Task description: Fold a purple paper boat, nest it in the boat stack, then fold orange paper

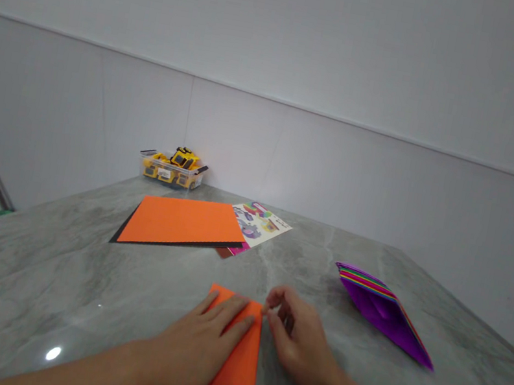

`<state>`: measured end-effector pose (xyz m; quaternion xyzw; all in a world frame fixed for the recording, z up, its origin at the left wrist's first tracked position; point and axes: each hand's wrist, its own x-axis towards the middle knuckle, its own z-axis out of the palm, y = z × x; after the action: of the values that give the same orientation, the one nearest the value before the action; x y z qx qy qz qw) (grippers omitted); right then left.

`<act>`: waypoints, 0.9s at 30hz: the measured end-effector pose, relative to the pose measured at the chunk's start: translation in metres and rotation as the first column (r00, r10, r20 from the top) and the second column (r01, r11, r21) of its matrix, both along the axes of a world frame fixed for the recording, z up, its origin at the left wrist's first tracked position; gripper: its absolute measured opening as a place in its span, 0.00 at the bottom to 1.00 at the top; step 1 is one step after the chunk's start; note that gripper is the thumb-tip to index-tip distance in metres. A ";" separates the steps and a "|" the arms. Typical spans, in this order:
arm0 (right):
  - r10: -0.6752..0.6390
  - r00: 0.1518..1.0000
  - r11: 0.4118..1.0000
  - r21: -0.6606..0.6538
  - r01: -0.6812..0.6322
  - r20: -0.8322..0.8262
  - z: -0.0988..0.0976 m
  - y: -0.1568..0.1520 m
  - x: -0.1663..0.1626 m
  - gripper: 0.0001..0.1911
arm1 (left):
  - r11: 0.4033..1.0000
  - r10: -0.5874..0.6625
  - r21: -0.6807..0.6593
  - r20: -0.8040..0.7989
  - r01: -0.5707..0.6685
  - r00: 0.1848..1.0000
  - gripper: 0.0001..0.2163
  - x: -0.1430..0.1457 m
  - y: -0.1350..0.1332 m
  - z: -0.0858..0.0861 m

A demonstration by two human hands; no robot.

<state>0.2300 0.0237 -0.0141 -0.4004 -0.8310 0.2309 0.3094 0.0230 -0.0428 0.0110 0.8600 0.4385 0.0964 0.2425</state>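
Observation:
A narrow piece of orange paper, which looks folded, lies on the table at the bottom centre of the head view. Spread across it, my left hand rests flat with its fingers apart, covering much of its left side. My right hand is at the paper's far right corner, fingers curled and thumb and fingertips pinched together at the edge. The paper's near end runs out of the frame.
A large orange sheet lies over a black sheet. Beside them is a printed picture sheet. A clear plastic box of yellow toy vehicles stands near the wall. To the right lies a folded stack of coloured paper, purple outermost.

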 end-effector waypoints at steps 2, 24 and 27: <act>-0.126 0.991 0.989 0.082 0.122 0.045 -0.003 0.005 0.000 0.14 | 0.999 0.038 -0.022 -0.016 -0.038 0.999 0.39 0.001 -0.001 0.002; 0.010 0.979 0.987 -0.155 -0.043 -0.204 -0.001 0.004 -0.004 0.13 | 0.974 0.192 -0.127 0.035 -0.187 0.981 0.46 0.010 0.001 0.001; 0.119 0.843 0.946 -0.199 -0.257 -0.524 0.000 0.005 -0.002 0.18 | 0.942 0.332 -0.112 0.145 -0.317 0.932 0.41 0.012 0.002 -0.005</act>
<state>0.2281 0.0291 -0.0137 -0.2791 -0.7183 0.4644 0.4364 0.0347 -0.0406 0.0061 0.7537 0.5573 0.1852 0.2952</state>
